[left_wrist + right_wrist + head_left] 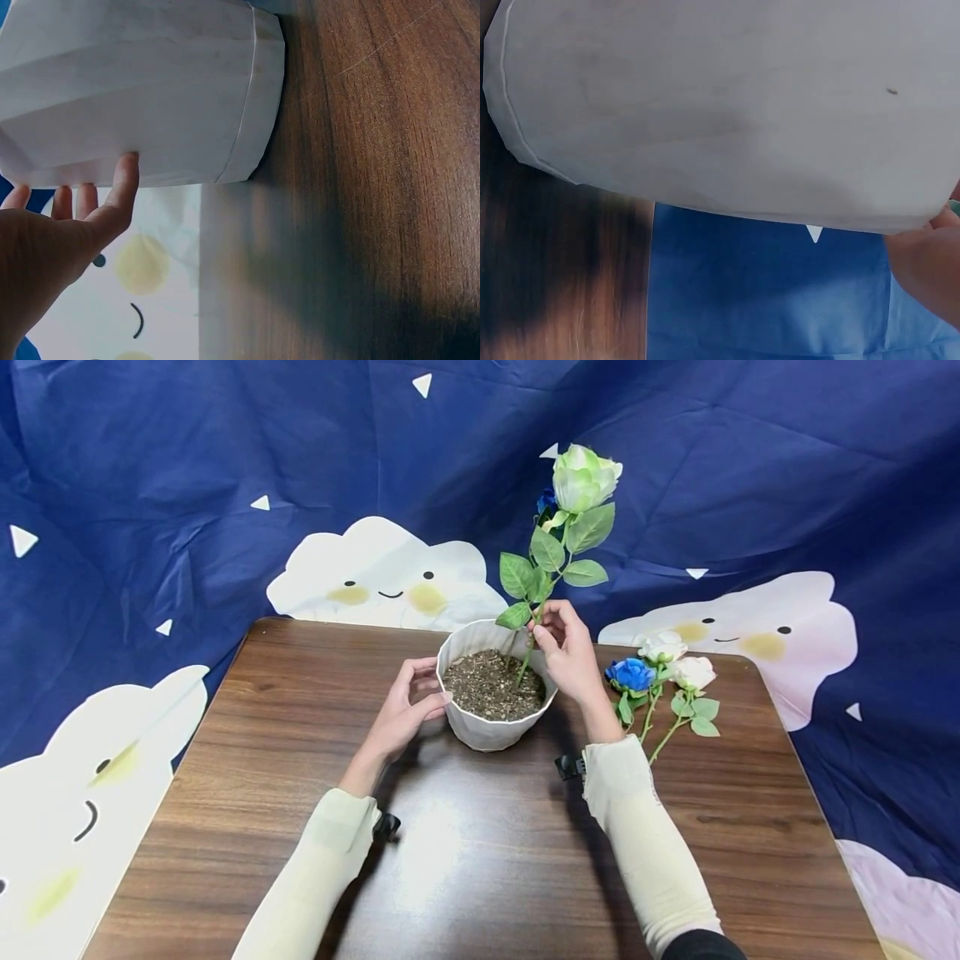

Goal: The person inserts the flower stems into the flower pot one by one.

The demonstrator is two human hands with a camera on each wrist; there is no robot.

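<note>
A white flowerpot [491, 731] filled with dark soil [491, 687] stands near the table's back edge. My left hand [408, 706] rests against the pot's left side; the left wrist view shows the thumb and fingertips touching its wall [142, 97]. With thumb and fingers, my right hand [566, 643] pinches the green stem of a pale green-white artificial rose [585, 479] above the pot. The stem's lower end meets the soil. Behind that rose, part of a blue bloom [547, 500] shows. In the right wrist view, the pot's wall [727, 112] hides most of the hand.
On the right of the brown wooden table [465, 877] lie a blue rose [630, 674], a white rose [662, 646] and a pale pink-white rose [693, 673], stems toward the front. A blue cloth [450, 443] with cloud faces hangs behind.
</note>
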